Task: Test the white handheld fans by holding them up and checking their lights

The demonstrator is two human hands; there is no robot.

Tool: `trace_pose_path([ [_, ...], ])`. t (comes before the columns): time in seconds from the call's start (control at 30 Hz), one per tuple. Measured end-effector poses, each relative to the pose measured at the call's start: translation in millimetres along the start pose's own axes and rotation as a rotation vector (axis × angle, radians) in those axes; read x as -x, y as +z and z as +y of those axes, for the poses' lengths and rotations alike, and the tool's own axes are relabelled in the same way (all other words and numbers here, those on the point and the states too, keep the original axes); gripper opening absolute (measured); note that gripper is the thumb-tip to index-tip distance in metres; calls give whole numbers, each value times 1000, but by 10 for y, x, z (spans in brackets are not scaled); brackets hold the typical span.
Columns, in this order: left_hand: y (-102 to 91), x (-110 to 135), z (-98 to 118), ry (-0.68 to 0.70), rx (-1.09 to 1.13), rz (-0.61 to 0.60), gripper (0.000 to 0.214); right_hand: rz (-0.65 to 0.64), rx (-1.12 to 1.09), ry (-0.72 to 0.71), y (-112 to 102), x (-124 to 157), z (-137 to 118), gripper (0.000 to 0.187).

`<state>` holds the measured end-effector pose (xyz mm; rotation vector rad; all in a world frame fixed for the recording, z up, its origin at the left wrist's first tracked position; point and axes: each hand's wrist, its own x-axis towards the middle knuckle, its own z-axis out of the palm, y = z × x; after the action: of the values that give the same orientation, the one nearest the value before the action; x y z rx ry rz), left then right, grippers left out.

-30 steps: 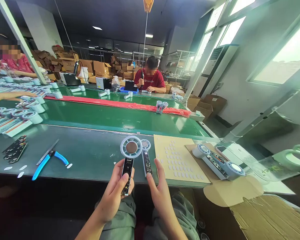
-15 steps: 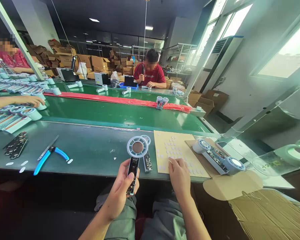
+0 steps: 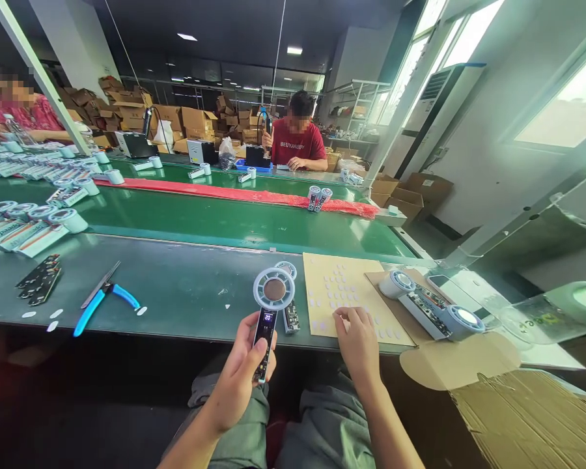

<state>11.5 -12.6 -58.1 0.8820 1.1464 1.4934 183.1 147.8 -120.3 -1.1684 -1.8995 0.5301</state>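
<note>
Picking a pad off the sticker sheet (image 3: 351, 296), lower centre.

Left hand (image 3: 241, 384) closed around fan assembly (image 3: 269, 312), display lit, held upright at bench edge. Right hand (image 3: 357, 339) loosely curled, fingertips on sheet, nothing gripped yet. Next: probably peeling one pad cleanly, then pressing it onto the assembly.

Green bench (image 3: 185, 293): pliers (image 3: 100, 306), sticker sheet (image 3: 351, 296).

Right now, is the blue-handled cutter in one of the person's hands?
No, the blue-handled cutter lies on the green table, far from the left hand holding the round-headed fan part.
</note>
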Motion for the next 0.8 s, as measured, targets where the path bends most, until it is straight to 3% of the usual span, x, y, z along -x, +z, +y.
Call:
trace_pose_path([
  [0.13, 39, 10, -9, -10, 179, -64, 22, -38, -366, 138, -32, 78, -262, 28],
  [0.33, 116, 41, -122, -270, 916, -419, 42, -164, -929, 224, -50, 148, -840, 26],
  [0.43, 140, 72, -190, -325, 1092, -495, 48, -204, -1244, 293, -28, 179, -992, 22],
  [0.5, 156, 89, -229, -339, 1145, -502, 50, -175, -1256, 319, 17, 212, -1026, 20],
  [0.67, 193, 106, -277, -374, 1131, -470, 48, 58, -1083, 314, 143, 293, -1003, 17],
  [0.8, 253, 109, -233, -339, 712, -345, 42, -9, -985, 334, 146, 360, -946, 16],
])
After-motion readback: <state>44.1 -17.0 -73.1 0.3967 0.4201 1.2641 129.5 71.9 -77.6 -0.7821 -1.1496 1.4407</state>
